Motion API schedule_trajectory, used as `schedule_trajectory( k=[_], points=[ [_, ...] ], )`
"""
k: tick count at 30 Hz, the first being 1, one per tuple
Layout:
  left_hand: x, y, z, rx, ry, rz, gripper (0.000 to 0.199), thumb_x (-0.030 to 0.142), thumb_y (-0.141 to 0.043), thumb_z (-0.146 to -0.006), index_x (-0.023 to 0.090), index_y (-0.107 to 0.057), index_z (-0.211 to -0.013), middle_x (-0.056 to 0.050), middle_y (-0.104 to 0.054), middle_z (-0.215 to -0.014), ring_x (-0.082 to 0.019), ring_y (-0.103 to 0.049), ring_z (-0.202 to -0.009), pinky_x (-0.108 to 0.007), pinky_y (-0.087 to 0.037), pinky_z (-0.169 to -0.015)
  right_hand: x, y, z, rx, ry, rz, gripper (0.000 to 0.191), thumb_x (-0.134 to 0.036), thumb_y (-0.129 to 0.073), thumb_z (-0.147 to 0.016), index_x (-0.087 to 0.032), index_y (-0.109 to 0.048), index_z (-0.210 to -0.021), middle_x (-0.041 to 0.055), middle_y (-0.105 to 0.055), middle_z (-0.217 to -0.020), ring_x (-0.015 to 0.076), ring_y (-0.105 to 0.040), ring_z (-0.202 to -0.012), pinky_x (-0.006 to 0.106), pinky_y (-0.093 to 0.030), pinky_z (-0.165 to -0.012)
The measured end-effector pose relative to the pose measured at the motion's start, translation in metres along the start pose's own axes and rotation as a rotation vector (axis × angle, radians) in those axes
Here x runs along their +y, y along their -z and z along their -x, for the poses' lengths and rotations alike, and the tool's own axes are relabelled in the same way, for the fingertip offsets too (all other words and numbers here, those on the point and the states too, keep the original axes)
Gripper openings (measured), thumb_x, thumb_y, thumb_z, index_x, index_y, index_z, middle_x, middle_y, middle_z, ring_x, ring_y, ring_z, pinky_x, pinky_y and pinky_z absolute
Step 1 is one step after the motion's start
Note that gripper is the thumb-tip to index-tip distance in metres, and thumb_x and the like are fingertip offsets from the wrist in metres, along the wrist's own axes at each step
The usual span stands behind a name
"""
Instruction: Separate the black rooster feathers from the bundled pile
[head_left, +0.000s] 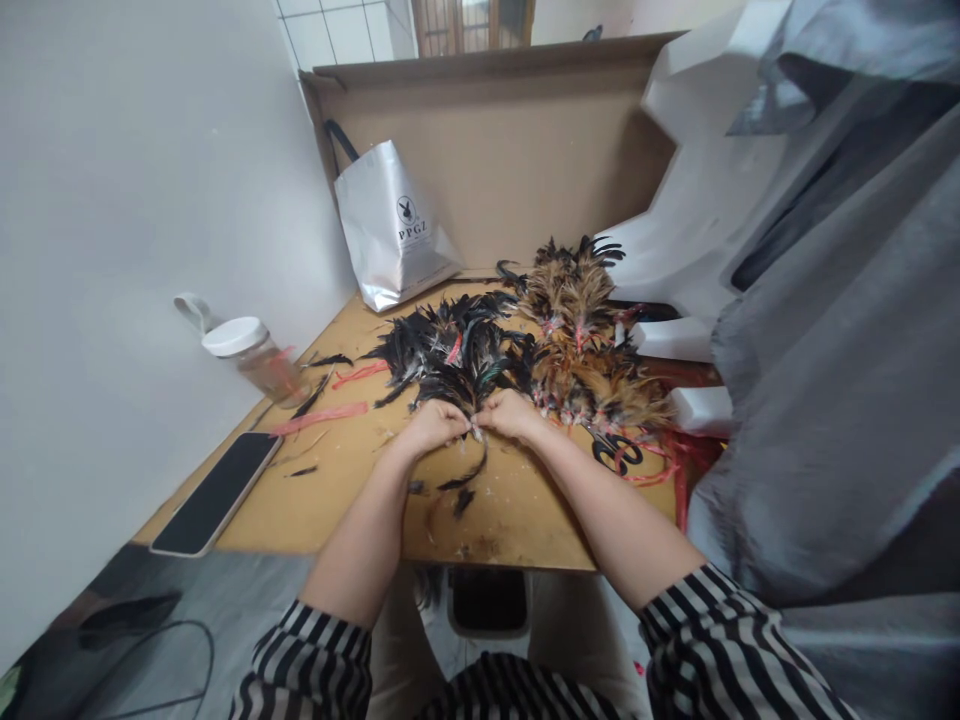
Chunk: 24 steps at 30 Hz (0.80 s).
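My left hand [436,424] and my right hand [507,412] meet low over the table, fingertips pinched at the quill ends of a bunch of black feathers [469,385]. The dark plumes fan out away from me, with a greenish sheen. Just beyond lies a pile of black feathers [409,345] with a bit of red strip on it. To the right of my right hand are brown feather bundles [600,385], and more brown bundles [566,285] lie behind them. Black-handled scissors [616,455] rest beside the nearer bundles. Loose dark feathers [463,500] lie below my hands.
At left stand a white-lidded jar [259,360] and a phone [217,495] lying flat. Red plastic strips [319,417] are near them. A silver bag [394,230] leans at the back before a cardboard panel [510,150]. Grey cloth [847,400] hangs at right.
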<state>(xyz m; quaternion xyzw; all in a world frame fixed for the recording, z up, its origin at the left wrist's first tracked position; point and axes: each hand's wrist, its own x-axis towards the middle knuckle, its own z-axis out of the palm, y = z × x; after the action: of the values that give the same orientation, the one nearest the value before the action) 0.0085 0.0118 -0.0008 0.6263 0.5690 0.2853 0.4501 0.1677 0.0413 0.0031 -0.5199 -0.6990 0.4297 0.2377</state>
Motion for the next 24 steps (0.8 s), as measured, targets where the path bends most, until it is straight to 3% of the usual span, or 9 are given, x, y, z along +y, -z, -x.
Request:
schedule_trajectory(
  k=[7,11,19,21,24],
  points=[
    [-0.004,0.003,0.001,0.081,-0.107,-0.328,0.016,0.028,-0.057,-0.063,0.014,-0.065,-0.06,0.0,-0.054,-0.051,-0.008,-0.04,-0.046,-0.02,-0.028,-0.044,-0.001,-0.007,-0.003,0.02,0.03,0.238,0.015,-0.029,-0.055,-0.058,-0.015,-0.056,-0.052,-0.0054,-0.039,-0.042,0.0057,-0.034,-0.043,0.019,-0.023,-0.042],
    [0.001,0.008,0.006,0.101,-0.074,-0.351,0.022,0.035,-0.06,-0.061,0.014,-0.062,-0.055,0.0,-0.052,-0.049,-0.008,-0.04,-0.046,-0.02,-0.026,-0.043,0.002,-0.011,-0.006,0.05,0.092,0.318,0.015,-0.028,-0.055,-0.058,-0.015,-0.058,-0.051,-0.0038,-0.044,-0.045,0.0065,-0.037,-0.046,0.018,-0.025,-0.043],
    [0.006,0.011,0.01,-0.055,0.036,0.176,0.033,0.043,-0.063,-0.063,0.011,-0.056,-0.058,0.003,-0.046,-0.042,-0.003,-0.032,-0.035,-0.017,-0.02,-0.036,0.006,-0.013,-0.011,0.06,0.108,0.38,0.02,-0.034,-0.058,-0.06,-0.015,-0.061,-0.053,-0.0025,-0.048,-0.046,0.0067,-0.038,-0.046,0.019,-0.025,-0.043],
    [0.005,0.011,0.009,-0.056,0.054,0.314,0.031,0.041,-0.064,-0.064,0.01,-0.058,-0.062,0.001,-0.05,-0.045,-0.003,-0.037,-0.036,-0.015,-0.024,-0.035,0.007,-0.014,-0.012,0.063,0.102,0.384,0.021,-0.034,-0.058,-0.06,-0.015,-0.06,-0.052,-0.0025,-0.047,-0.045,0.0065,-0.037,-0.045,0.019,-0.024,-0.042],
    [0.002,0.009,0.006,-0.063,0.08,0.497,0.027,0.034,-0.067,-0.063,0.009,-0.059,-0.068,-0.006,-0.061,-0.061,-0.008,-0.054,-0.049,-0.015,-0.039,-0.043,0.006,-0.013,-0.01,0.066,0.108,0.346,0.018,-0.03,-0.058,-0.061,-0.014,-0.058,-0.05,-0.0016,-0.049,-0.044,0.0066,-0.038,-0.044,0.02,-0.025,-0.042]
  ],
)
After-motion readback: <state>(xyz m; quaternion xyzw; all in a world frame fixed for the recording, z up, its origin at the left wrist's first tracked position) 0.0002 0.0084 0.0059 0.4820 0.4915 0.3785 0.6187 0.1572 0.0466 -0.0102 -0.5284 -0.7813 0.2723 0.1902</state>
